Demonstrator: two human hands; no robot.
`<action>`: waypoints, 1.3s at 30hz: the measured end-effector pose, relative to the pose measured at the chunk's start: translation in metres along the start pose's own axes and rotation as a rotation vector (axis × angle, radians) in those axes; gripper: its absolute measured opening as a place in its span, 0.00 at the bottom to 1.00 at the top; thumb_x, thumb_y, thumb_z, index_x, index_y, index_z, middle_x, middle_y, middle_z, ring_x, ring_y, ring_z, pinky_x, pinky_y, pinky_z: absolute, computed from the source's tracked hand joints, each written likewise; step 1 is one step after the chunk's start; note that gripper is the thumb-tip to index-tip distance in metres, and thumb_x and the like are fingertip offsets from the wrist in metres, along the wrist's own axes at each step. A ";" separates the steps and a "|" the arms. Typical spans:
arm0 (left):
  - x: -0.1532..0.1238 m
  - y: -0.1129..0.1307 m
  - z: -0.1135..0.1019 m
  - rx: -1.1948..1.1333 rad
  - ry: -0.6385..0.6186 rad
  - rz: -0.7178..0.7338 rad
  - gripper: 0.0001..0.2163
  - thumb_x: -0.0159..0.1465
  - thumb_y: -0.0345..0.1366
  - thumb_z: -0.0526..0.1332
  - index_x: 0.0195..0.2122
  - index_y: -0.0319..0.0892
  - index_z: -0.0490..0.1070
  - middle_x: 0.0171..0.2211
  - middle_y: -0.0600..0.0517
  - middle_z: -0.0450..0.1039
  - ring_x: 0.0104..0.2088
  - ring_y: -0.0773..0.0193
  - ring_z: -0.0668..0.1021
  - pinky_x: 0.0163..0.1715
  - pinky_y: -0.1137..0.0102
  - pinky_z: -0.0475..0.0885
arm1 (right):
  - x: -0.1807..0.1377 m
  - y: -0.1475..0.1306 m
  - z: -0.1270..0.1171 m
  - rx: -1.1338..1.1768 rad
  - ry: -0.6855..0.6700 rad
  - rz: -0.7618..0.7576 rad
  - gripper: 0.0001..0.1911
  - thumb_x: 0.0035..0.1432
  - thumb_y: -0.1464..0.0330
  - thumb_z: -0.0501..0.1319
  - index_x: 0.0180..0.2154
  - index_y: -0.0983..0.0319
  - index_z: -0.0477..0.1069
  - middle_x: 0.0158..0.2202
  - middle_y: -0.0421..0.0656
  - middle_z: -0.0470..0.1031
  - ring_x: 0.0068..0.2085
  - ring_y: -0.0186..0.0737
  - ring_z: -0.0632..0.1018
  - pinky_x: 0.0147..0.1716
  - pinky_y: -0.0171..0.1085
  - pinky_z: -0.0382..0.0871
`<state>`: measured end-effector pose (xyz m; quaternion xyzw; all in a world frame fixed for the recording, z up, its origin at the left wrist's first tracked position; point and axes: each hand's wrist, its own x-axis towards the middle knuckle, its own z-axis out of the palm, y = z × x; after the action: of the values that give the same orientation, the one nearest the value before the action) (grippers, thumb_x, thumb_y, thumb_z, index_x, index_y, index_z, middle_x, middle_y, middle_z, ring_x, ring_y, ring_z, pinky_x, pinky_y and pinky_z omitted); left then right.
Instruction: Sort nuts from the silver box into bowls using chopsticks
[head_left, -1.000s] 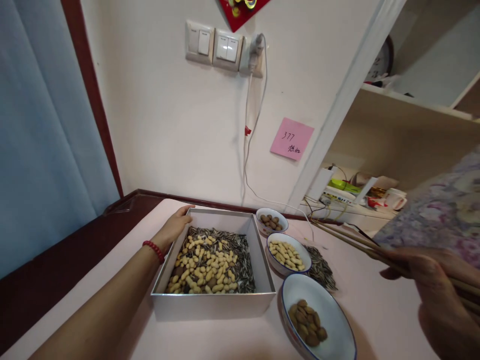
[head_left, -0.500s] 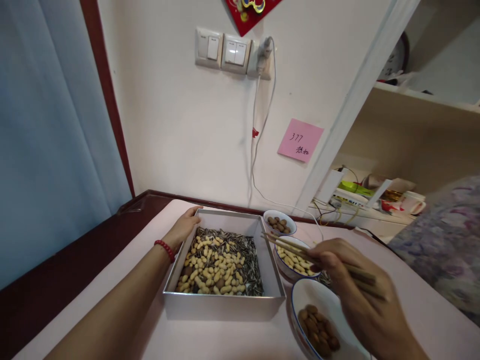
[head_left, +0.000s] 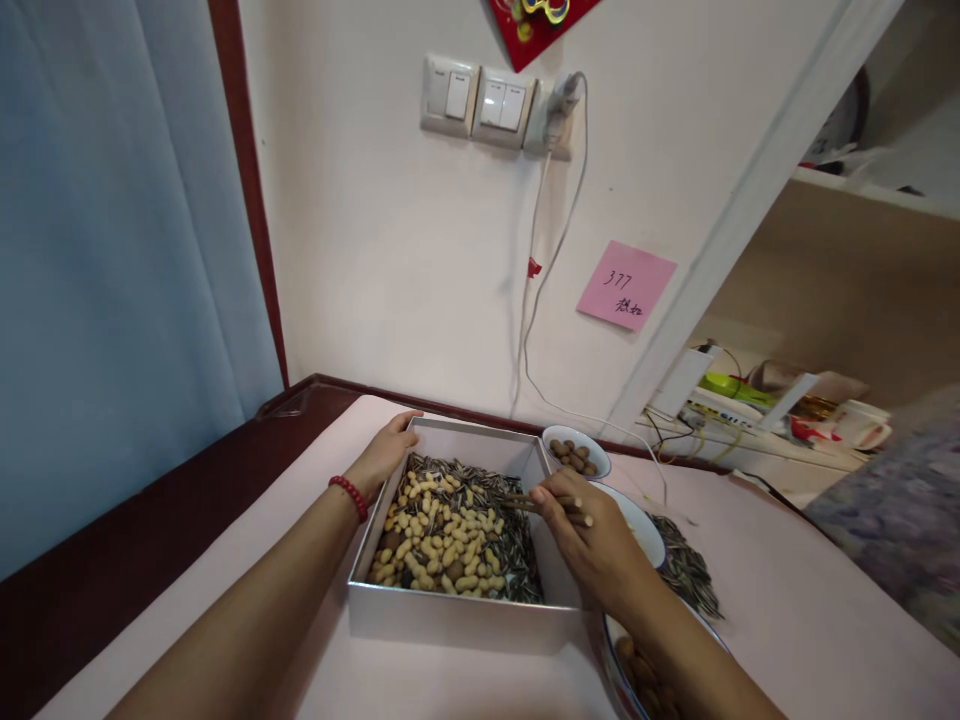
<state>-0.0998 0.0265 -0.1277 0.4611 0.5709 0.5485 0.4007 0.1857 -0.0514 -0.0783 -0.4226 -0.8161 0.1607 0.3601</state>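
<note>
A white square box [head_left: 457, 620] sits on the pale pink table, filled with peanuts [head_left: 442, 540] lying over striped sunflower seeds [head_left: 450, 470]. My left hand [head_left: 386, 455], with a red bead bracelet at the wrist, grips the box's far left corner. My right hand [head_left: 589, 540] is closed on a pair of wooden chopsticks [head_left: 525, 502]; their tips point left over the mix inside the box. Whether the tips pinch anything is too small to tell.
Right of the box stand a small bowl of brown nuts [head_left: 576, 457], a white bowl [head_left: 645, 520] partly behind my right hand, and a near bowl of brown nuts [head_left: 637, 680]. Loose sunflower seeds [head_left: 686, 575] lie on the table. A cable [head_left: 540, 300] hangs down the wall.
My right hand has swung in from the right with the chopsticks, from over the bowls to over the box. The left hand has stayed on the box corner. The camera has panned slightly.
</note>
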 end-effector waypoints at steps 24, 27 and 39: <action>0.002 0.012 -0.002 0.085 0.005 -0.024 0.24 0.49 0.32 0.59 0.50 0.41 0.73 0.44 0.49 0.79 0.45 0.54 0.79 0.46 0.65 0.73 | -0.116 0.008 -0.135 -0.285 0.778 0.136 0.13 0.66 0.58 0.57 0.34 0.55 0.76 0.36 0.43 0.76 0.40 0.47 0.76 0.43 0.46 0.66; 0.001 0.012 -0.002 0.088 0.004 -0.022 0.24 0.49 0.33 0.60 0.50 0.41 0.73 0.44 0.48 0.80 0.43 0.53 0.80 0.44 0.65 0.74 | -0.121 0.019 -0.137 -0.247 0.679 0.320 0.16 0.63 0.52 0.58 0.35 0.55 0.76 0.36 0.43 0.77 0.38 0.48 0.78 0.39 0.46 0.69; -0.002 0.012 0.000 0.079 0.023 0.005 0.22 0.49 0.31 0.60 0.48 0.42 0.75 0.42 0.49 0.80 0.43 0.53 0.80 0.45 0.63 0.75 | -0.077 -0.028 -0.093 -0.076 0.404 0.001 0.09 0.68 0.64 0.55 0.39 0.54 0.74 0.40 0.43 0.76 0.41 0.42 0.77 0.36 0.37 0.71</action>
<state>-0.0985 0.0242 -0.1155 0.4718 0.5956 0.5317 0.3740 0.2663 -0.1340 -0.0335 -0.4598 -0.7325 0.0420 0.5003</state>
